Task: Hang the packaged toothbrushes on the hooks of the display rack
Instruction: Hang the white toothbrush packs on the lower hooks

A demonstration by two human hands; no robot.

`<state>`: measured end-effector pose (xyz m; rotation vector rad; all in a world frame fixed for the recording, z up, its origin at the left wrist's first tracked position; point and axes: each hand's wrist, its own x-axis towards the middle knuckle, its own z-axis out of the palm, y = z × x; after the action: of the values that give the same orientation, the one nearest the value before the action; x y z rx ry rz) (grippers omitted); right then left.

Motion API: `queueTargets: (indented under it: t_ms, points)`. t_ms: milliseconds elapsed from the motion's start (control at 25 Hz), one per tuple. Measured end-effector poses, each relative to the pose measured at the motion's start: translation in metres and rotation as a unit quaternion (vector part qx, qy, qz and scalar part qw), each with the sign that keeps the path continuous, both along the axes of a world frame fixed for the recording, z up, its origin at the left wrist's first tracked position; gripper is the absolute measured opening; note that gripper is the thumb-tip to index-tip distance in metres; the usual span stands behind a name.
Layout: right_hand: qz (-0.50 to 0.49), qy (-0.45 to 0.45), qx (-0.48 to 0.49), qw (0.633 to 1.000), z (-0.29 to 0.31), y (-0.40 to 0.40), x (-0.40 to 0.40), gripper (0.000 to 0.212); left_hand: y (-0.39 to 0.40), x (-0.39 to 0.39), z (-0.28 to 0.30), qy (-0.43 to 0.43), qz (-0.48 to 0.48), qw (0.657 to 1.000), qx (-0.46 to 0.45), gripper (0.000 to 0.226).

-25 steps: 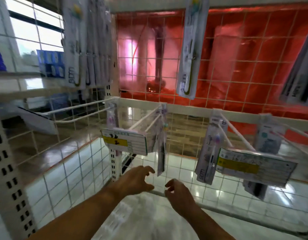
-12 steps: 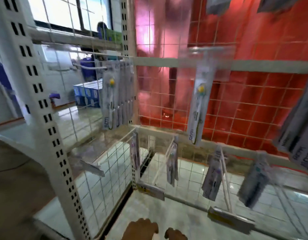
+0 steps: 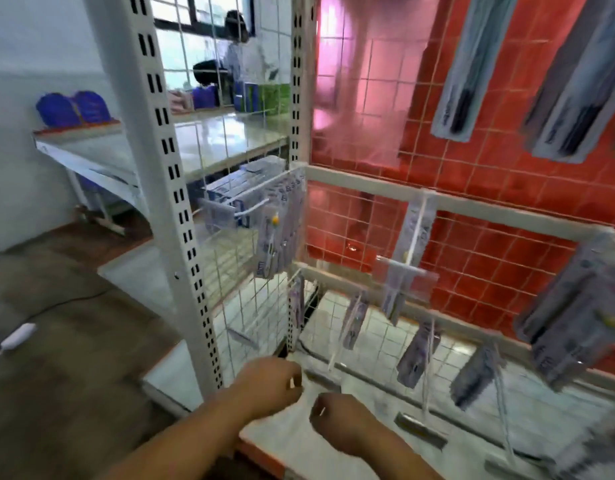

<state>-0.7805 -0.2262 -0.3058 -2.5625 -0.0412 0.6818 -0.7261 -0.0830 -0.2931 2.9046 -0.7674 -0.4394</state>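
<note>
Both hands are low in the head view, over a white plastic bag (image 3: pixel 292 427) lying on the rack's bottom shelf. My left hand (image 3: pixel 269 382) and my right hand (image 3: pixel 337 424) have their fingers curled at the bag's top edge and seem to pinch it; blur hides the exact grip. Several packaged toothbrushes (image 3: pixel 278 237) hang bunched on a white hook (image 3: pixel 250 210) at the left of the wire grid. One pack (image 3: pixel 415 237) hangs alone at the middle. More packs (image 3: pixel 417 355) dangle from the lower row of hooks, and a bunch (image 3: pixel 569 317) hangs at the right.
The rack's white slotted upright (image 3: pixel 167 209) stands just left of my hands. Grey label holders (image 3: pixel 420 426) tip the lower hooks. A red tiled wall (image 3: pixel 489 188) lies behind the grid. A white side shelf (image 3: pixel 91 157), a cable switch (image 3: pixel 17 336) on the floor and a person (image 3: pixel 235 46) beyond.
The view has swung left and pulled back, so the rack's upright and side shelf now show. Both hands have dropped to the white bag and their fingers have curled at its edge.
</note>
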Motion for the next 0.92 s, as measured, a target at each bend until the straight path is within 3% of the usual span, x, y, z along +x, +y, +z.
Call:
queueTargets:
  t_ms: [120, 240, 400, 680, 800, 920]
  points:
    - [-0.054, -0.113, 0.002, 0.992, 0.05, 0.004, 0.021, 0.017, 0.017, 0.015, 0.055, -0.133, 0.054, 0.988, -0.064, 0.026]
    - [-0.057, -0.168, 0.003, 0.984, 0.073, 0.011, 0.04, 0.023, 0.025, 0.025, 0.081, -0.182, 0.051, 0.982, -0.023, 0.032]
    - [-0.061, -0.163, -0.049, 0.983, 0.07, 0.028, 0.066, 0.03, 0.041, 0.054, 0.08, -0.152, 0.013, 0.988, 0.007, 0.032]
    - [-0.124, -0.147, -0.025, 0.981, 0.045, 0.041, 0.122, 0.032, 0.049, 0.111, 0.032, -0.087, 0.104, 0.981, -0.137, 0.03]
    - [-0.17, -0.175, 0.013, 0.97, 0.037, 0.032, 0.149, 0.03, 0.037, 0.14, 0.024, -0.067, 0.173, 0.959, -0.212, 0.04]
    - [-0.184, -0.199, 0.028, 0.962, 0.029, 0.02, 0.173, 0.032, 0.022, 0.167, 0.023, -0.102, 0.228, 0.92, -0.303, 0.055]
